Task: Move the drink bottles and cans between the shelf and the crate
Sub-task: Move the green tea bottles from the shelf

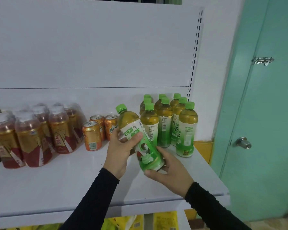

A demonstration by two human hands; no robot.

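Observation:
A green-tea bottle [136,136] with a green cap is tilted above the white shelf [73,181], cap up and to the left. My left hand [121,150] grips its middle, thumb across the label. My right hand [170,171] cups its base from below. Just behind it, several matching green-tea bottles [170,123] stand upright in rows at the shelf's right end. Three orange cans [98,130] stand to the left of the held bottle. No crate is in view.
Several red-and-gold bottles [33,135] in clear wrap fill the shelf's left part. A slotted upright [195,52] marks the shelf's right side, with a green door [259,113] beyond. Yellow packets [165,221] lie on the level below.

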